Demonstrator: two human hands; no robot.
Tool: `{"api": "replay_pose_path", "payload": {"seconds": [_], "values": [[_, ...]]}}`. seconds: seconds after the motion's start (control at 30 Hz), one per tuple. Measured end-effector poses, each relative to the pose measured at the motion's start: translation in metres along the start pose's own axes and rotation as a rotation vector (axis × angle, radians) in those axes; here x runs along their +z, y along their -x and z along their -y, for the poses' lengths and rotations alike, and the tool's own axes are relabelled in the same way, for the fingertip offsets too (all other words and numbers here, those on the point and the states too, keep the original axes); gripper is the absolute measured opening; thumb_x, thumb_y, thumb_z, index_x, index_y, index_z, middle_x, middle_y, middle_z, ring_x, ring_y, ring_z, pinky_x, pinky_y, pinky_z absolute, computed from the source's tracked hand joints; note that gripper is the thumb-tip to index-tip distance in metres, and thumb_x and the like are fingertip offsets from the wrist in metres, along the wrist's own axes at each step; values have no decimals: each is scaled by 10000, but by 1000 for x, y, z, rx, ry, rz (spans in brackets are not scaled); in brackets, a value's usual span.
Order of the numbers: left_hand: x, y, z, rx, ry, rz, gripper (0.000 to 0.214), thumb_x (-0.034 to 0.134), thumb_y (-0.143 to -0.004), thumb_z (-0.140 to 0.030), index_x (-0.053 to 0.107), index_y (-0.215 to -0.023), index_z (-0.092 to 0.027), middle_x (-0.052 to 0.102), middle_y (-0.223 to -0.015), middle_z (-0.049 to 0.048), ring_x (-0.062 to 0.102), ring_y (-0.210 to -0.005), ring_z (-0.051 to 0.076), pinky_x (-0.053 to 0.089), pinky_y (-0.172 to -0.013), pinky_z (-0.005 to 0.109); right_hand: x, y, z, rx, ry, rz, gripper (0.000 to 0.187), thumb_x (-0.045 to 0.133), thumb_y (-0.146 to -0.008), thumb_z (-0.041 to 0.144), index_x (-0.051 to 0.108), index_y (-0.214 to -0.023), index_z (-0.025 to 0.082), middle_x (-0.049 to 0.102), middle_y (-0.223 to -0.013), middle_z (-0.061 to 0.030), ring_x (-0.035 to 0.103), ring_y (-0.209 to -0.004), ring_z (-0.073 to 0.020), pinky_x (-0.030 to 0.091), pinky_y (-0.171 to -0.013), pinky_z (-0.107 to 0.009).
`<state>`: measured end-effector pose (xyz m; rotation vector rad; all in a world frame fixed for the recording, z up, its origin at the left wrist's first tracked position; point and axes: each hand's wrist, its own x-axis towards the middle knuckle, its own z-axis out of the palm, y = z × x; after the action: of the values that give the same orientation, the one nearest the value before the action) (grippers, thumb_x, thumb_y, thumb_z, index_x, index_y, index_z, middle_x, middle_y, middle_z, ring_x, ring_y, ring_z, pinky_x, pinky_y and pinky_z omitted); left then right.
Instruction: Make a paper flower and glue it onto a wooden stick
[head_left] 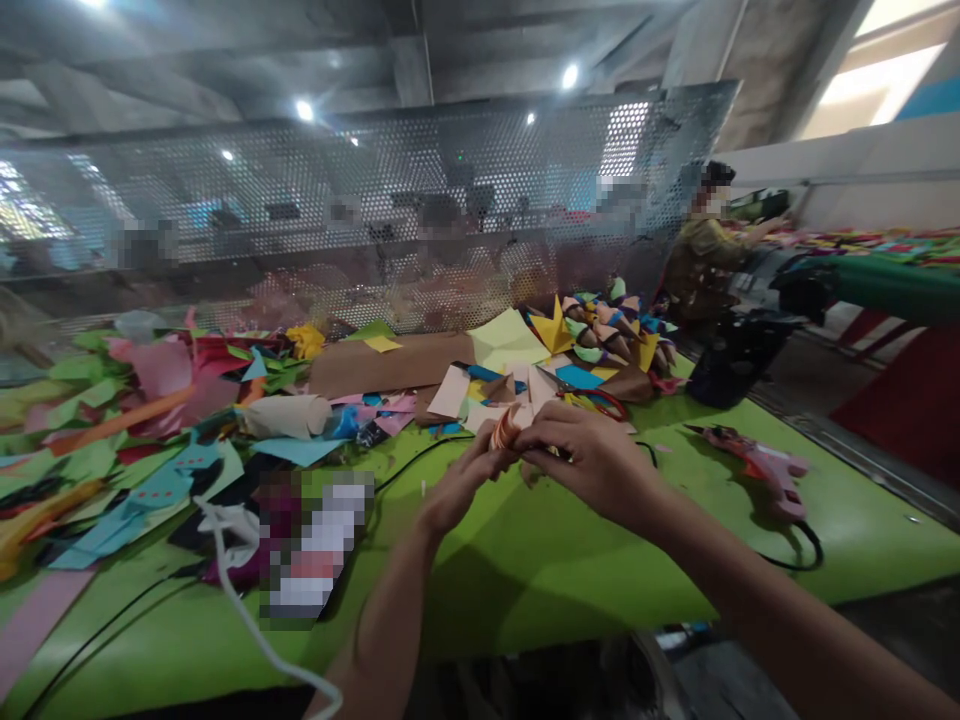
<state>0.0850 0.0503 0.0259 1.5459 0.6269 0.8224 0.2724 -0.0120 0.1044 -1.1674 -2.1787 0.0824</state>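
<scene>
Orange-striped roll [505, 432] is sitting between the fingers of both hands, above a smooth green tabletop [577, 585]; it is serving below as the reference for all places. The left hand [459, 487] is grasping it from the left and below. The right hand [589, 455] is pinching its right edge; whether those fingers are also gripping a separate piece cannot be told. Neither hand is standing nearer: both are touching the roll, which is lying to the left of the right fingertips. Its long axis is appearing roughly upright, though fingers are covering its ends. Its surface is showing curved orange and pale bands; the material cannot be confirmed.

Nearer the wearer and left of the roll, a white cable [234, 590] is running in a loose curve. Right of the roll, a pink glue gun [776, 475] is lying on its side, nozzle pointing leftward.

Just beyond the roll, red-handled scissors [613, 404] are resting among flat cut sheets. Beyond and left, crumpled, paper-like scraps [161, 370] are heaping up; beyond and right, small cone shapes [611, 335] are forming a pile. Farther beyond, a perforated metal screen [420, 225] is standing upright. Beyond and far right, another person [705, 250] is extending an arm.
</scene>
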Motion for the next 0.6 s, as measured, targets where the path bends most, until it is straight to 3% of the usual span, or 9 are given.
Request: {"api": "replay_pose_path", "payload": {"seconds": [0.3,0.6], "values": [[1,0,-2,28,2,6,307,497,-905,-290,604,-1177,-197,567,-951,26,449,-803,176,377,-685,304,-1,-1,-1,-76,80,37,160,591,-896,75,718,-895,173,676,-896,-67,648,-829,-185,464,-743,-269],[1,2,-4,15,50,19,416,488,-918,-442,559,-1257,-212,519,-952,32,419,-803,170,359,-718,306,-3,-1,-4,-98,55,66,182,571,-908,69,716,-902,180,673,-901,-55,643,-826,-171,457,-731,-252]]}}
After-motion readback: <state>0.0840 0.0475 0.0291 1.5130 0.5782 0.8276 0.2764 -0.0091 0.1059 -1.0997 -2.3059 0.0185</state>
